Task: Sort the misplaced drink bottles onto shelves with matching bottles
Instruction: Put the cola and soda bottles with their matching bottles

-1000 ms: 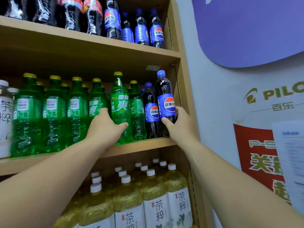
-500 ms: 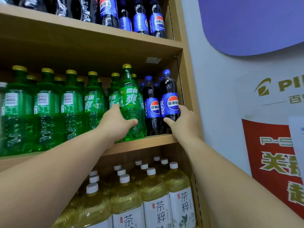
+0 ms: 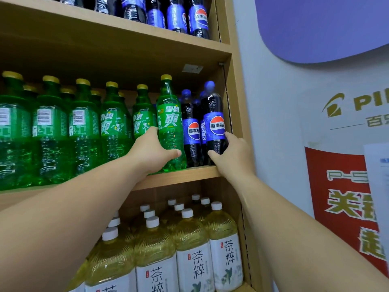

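There is one view only, from a camera on the person's head. It looks forward and slightly up, close to the wooden shelves (image 3: 179, 175), with both forearms reaching in from below and the wall (image 3: 273, 123) to the right.

A light wooden shelving unit (image 3: 235, 85) stands against a white wall (image 3: 273, 106) bearing a purple panel (image 3: 315, 24) and a red poster (image 3: 336, 197).

left hand (image 3: 153, 153) gripping green bottle (image 3: 170, 127); right hand (image 3: 231, 157) clasping cola bottle (image 3: 213, 119); both standing on middle shelf (image 3: 185, 174)
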Demonstrator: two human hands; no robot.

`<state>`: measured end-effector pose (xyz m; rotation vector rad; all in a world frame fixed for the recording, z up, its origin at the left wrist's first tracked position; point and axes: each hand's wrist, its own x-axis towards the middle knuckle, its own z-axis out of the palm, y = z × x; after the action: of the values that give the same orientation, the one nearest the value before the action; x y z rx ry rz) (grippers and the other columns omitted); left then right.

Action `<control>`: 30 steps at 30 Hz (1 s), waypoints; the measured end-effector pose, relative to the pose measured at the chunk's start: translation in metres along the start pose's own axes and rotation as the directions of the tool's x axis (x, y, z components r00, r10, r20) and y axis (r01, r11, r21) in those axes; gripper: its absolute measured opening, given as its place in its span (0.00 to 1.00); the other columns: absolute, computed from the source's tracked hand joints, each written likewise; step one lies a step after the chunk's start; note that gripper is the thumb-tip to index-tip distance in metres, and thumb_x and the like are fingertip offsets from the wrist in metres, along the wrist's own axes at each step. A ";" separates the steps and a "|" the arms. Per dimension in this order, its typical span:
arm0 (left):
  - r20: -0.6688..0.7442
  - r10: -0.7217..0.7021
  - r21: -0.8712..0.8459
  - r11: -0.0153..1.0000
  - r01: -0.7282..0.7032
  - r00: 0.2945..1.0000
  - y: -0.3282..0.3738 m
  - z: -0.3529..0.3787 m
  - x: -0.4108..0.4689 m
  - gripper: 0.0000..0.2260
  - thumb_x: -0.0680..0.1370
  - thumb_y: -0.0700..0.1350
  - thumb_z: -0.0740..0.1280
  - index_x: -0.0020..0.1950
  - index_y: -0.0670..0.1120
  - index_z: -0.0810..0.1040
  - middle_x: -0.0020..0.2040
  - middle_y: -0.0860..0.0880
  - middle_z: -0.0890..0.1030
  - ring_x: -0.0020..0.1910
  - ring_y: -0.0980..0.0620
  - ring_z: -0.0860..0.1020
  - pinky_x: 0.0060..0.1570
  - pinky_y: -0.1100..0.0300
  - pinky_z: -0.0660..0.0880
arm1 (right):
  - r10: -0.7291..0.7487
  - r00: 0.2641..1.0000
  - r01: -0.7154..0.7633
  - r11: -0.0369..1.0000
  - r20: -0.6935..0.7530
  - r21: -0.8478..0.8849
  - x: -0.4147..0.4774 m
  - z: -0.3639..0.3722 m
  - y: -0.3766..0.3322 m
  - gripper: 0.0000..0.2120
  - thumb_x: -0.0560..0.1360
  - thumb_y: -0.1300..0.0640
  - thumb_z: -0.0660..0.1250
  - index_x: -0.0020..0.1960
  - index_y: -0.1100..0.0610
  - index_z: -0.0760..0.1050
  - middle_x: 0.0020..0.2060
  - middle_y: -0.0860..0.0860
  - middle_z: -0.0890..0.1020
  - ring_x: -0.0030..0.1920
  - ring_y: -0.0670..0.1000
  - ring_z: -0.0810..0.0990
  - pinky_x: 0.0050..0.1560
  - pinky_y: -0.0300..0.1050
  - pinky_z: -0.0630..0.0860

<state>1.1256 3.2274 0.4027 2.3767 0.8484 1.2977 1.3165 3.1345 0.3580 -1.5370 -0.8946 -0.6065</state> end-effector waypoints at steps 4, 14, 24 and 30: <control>0.050 -0.006 0.015 1.000 0.005 0.999 0.001 0.000 0.000 0.50 0.71 0.54 0.80 0.83 0.51 0.51 0.76 0.44 0.69 0.64 0.41 0.77 0.63 0.43 0.77 | -0.013 1.000 0.013 1.000 0.001 -0.011 0.000 0.001 0.002 0.22 0.74 0.49 0.75 0.66 0.49 0.76 0.54 0.52 0.78 0.48 0.50 0.73 0.47 0.44 0.70; 0.096 -0.010 0.010 1.000 0.009 0.995 -0.002 0.003 0.004 0.54 0.67 0.54 0.83 0.83 0.58 0.50 0.76 0.44 0.70 0.61 0.41 0.81 0.62 0.43 0.78 | -0.017 0.999 0.013 0.996 -0.049 -0.091 -0.006 -0.005 0.001 0.26 0.76 0.46 0.75 0.71 0.52 0.74 0.58 0.52 0.80 0.50 0.47 0.72 0.46 0.42 0.70; 0.062 0.020 0.083 0.996 -0.025 0.998 -0.001 0.004 0.001 0.52 0.70 0.55 0.80 0.84 0.54 0.50 0.77 0.43 0.69 0.68 0.40 0.76 0.66 0.42 0.75 | -0.069 0.986 0.005 0.922 -0.153 -0.387 -0.012 -0.016 -0.002 0.24 0.76 0.40 0.72 0.70 0.47 0.77 0.61 0.50 0.77 0.63 0.55 0.70 0.60 0.49 0.66; 0.067 0.020 0.098 0.995 -0.026 0.998 -0.001 0.005 0.002 0.52 0.71 0.55 0.80 0.84 0.54 0.49 0.77 0.43 0.69 0.68 0.39 0.75 0.67 0.42 0.75 | -0.054 0.991 0.004 0.930 -0.125 -0.368 -0.013 -0.016 0.001 0.25 0.77 0.40 0.71 0.72 0.48 0.75 0.62 0.50 0.74 0.64 0.55 0.68 0.55 0.47 0.62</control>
<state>1.1301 3.2289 0.4010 2.4981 0.8879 1.2053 1.3114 3.1166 0.3498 -1.7940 -0.7294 -0.9285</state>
